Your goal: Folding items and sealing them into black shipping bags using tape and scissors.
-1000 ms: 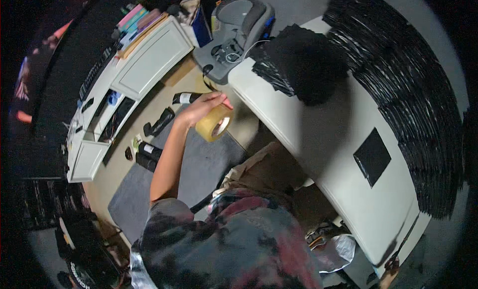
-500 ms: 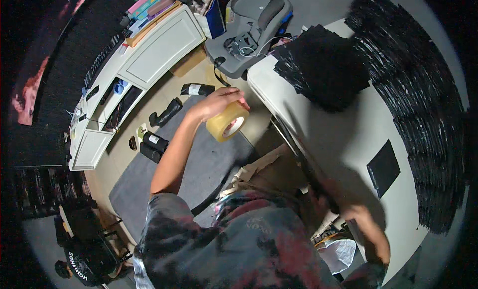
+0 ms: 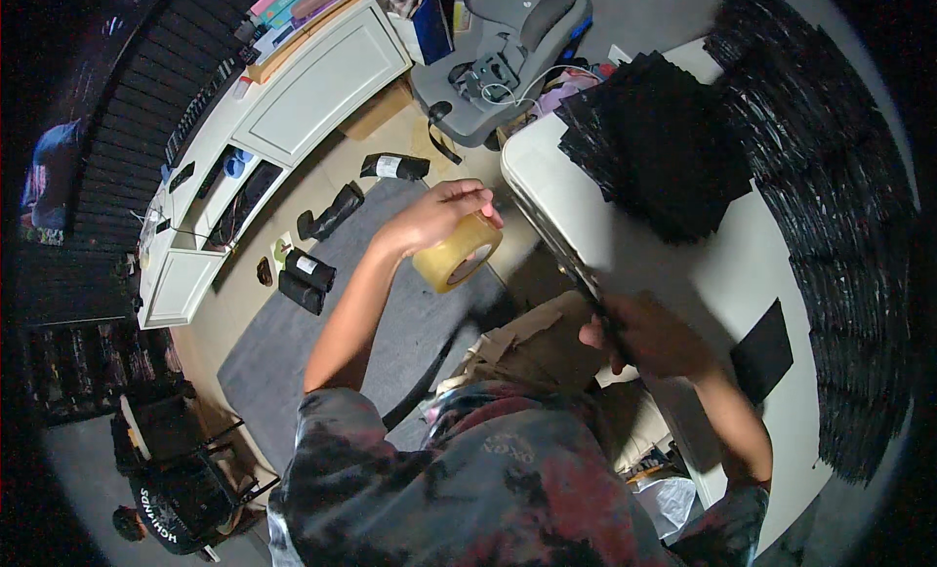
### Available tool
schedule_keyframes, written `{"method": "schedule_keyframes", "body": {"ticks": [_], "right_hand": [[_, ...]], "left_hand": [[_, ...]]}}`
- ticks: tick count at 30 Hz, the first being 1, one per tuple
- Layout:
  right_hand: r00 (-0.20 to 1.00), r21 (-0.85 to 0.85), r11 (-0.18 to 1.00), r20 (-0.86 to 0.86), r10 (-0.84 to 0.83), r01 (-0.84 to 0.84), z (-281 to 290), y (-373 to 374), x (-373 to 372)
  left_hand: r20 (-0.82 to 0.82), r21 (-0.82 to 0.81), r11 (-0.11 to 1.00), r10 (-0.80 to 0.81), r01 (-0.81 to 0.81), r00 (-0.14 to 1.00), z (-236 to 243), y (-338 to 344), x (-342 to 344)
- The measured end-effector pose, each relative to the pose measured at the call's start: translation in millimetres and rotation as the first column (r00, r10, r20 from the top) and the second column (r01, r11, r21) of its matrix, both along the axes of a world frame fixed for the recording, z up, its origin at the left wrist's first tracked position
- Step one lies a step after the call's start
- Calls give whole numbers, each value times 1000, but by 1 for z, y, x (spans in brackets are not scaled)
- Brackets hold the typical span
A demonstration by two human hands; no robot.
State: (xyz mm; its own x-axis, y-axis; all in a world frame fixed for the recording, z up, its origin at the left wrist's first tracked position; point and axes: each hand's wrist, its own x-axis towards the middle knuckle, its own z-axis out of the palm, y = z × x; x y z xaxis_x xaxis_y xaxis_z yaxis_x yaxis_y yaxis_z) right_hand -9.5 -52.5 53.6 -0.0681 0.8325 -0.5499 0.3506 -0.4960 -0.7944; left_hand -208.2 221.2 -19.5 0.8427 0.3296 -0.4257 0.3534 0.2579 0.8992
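Observation:
My left hand is closed round a wide roll of clear yellowish packing tape, held up over the grey mat. At the near edge of the white table, my right hand is slightly blurred. Its fingers and thumb grip a thin dark flat thing seen edge-on, whose kind I cannot make out. One flat black package lies on the table beside my right forearm. Farther up the table is a heaped stack of black packages.
A long overlapping row of black plastic packages lines the table's far right side. Several black bundles lie around the grey mat. A white cabinet and a grey child car seat stand beyond. A white bag is beside me.
My right hand has come up and forward along the table edge with the thin dark thing. My left hand keeps the tape roll, which has tilted and shifted slightly in view.

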Motion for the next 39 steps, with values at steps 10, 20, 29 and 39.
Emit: {"method": "schedule_keyframes", "body": {"ticks": [10,20,29,39], "right_hand": [[998,-1,998,18,-58,58,2,10,8],[997,-26,1000,75,-8,10,8,22,7],[990,32,996,115,-81,77,-1,21,-3],[835,158,987,545,-81,-7,35,-69,7]], "left_hand": [[-81,-8,1000,1,-1,997,15,-5,3],[-61,-18,1000,-11,10,998,7,-2,2],[35,58,998,-28,26,999,-12,6,-6],[31,90,993,71,-73,997,-6,-38,-59]]}}
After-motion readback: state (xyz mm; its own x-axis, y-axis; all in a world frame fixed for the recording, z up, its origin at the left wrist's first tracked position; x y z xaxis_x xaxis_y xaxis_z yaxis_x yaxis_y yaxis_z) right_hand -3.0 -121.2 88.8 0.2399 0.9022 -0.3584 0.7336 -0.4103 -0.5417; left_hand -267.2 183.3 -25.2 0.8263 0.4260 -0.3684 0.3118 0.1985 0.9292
